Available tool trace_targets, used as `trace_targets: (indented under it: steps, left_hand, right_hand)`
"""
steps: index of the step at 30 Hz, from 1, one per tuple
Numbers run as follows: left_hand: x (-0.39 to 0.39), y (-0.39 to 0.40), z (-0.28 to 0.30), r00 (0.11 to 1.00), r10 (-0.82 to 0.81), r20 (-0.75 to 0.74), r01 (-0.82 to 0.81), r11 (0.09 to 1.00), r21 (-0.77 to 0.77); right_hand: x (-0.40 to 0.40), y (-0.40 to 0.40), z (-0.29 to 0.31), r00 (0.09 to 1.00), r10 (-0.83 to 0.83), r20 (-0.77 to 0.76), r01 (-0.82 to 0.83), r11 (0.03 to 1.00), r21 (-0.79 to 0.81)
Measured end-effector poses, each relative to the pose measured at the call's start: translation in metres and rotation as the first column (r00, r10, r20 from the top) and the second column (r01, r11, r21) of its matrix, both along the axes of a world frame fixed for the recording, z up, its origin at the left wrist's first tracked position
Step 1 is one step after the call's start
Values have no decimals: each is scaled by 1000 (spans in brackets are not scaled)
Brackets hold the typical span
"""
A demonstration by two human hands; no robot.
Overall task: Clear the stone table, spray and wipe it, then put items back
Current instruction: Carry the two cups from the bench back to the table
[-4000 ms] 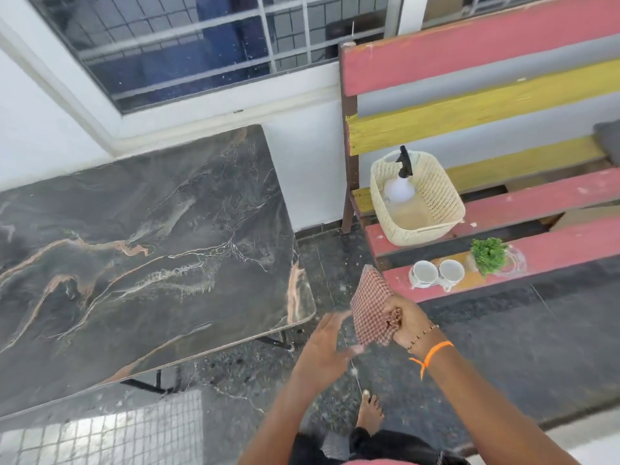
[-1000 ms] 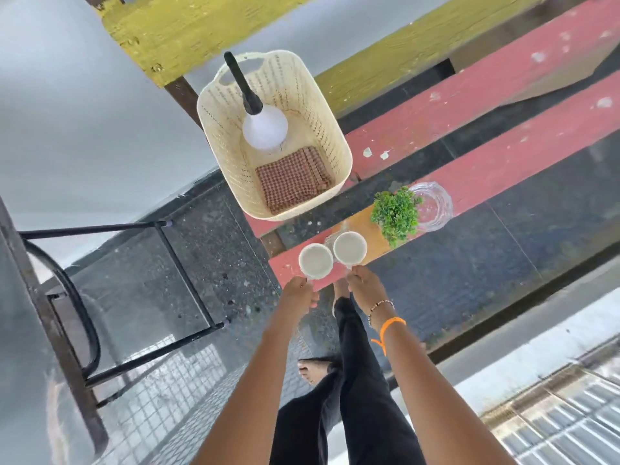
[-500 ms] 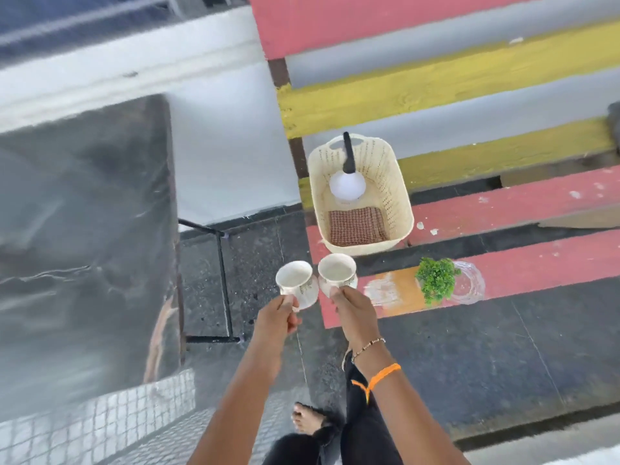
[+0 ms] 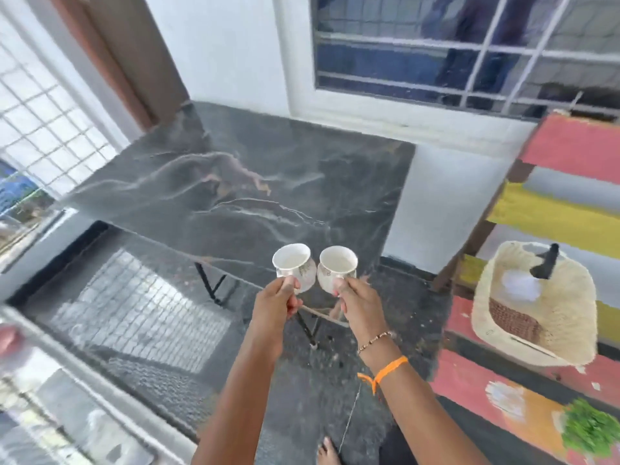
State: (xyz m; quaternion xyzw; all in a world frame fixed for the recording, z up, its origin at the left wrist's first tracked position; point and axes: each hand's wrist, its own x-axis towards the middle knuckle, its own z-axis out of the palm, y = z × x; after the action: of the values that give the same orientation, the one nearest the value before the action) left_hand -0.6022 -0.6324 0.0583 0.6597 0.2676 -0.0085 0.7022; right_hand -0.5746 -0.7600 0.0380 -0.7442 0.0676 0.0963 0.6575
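Note:
The dark stone table [image 4: 255,182] with pale veins stands bare ahead of me. My left hand [image 4: 276,302] grips one white cup [image 4: 294,270] by its handle, and my right hand [image 4: 357,302] grips a second white cup [image 4: 337,268] the same way. Both cups are upright, side by side, held in the air over the table's near corner. On the bench to the right sits a cream basket [image 4: 567,330] holding a spray bottle [image 4: 523,280] with a black nozzle and a folded checked cloth [image 4: 511,318]. A small green plant [image 4: 590,431] stands on the bench's front slat.
The red and yellow slatted bench [image 4: 469,384] fills the right side. A barred window [image 4: 453,45] is in the white wall behind the table. A grille [image 4: 40,129] is at the left. The table's black metal legs [image 4: 211,283] stand on the dark floor.
I have lifted both cups off the bench and turned left, so the cups now hang over the table's corner. The cloth lies in the basket, where I put it earlier.

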Motion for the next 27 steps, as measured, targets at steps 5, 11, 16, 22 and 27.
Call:
trace_targets:
  steps: [5,11,16,22,27]
  left_hand:
    - [-31,70,12,982,190,-3,-190,981,-22]
    - [-35,141,11,933,359,26,-358,933,-19]
    - [-10,195,2,919,394,22,-395,919,14]
    - [54,273,1,942,336,6,-336,939,72]
    - [127,334,4,961,276,22,-276,955,107]
  right_hand:
    - [-2,81,6,983,182,37,-180,983,-36]
    - [17,166,7,932,354,73,-352,935,-36]
    - [49,229,-5,921,384,60,-385,923,0]
    - [121,315,-11,937,347,32,-348,937,24]
    - [189,368,-6,953,300,41,-301,953,23]
